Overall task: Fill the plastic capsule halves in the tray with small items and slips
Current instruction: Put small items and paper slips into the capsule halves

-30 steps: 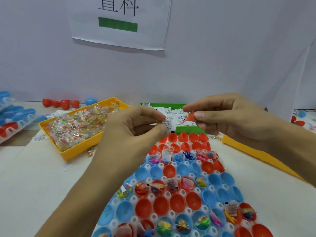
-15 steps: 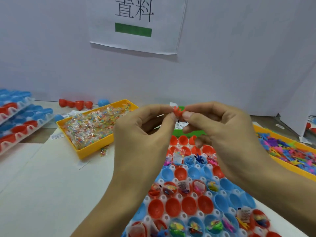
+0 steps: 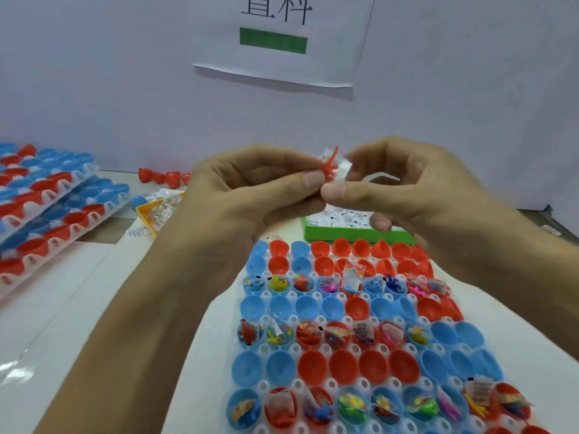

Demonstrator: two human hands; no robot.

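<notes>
We have both hands up above the far end of the white moulded tray (image 3: 344, 352), meeting in mid-air. Our left hand (image 3: 250, 189) has thumb and forefinger pinched onto a small red spiky plastic toy (image 3: 329, 169), and our right hand (image 3: 416, 186) pinches a small white paper slip (image 3: 343, 167) right against that toy, so the two pieces touch between the fingertips. The other fingers of both hands are curled in.

Below, on the pale table (image 3: 78, 308), the tray carries rows of red and blue plastic capsule halves (image 3: 313, 366). Three rows already hold bright little toys and printed slips, and the rows between them sit open and bare, as do the two farthest rows.

Just beyond the tray's far edge lies a green shallow bin of white printed slips (image 3: 351, 228), partly behind our right hand. To the left of it, a yellow plastic bin of clear-wrapped colourful bits (image 3: 159, 209) peeks out past our left wrist. Far left, stacked trays of more red and blue halves (image 3: 47, 198) lean at a slant, with loose red capsule pieces (image 3: 159, 177) near the wall. Up on the wall hangs a white paper sign with a green bar (image 3: 282, 39).
</notes>
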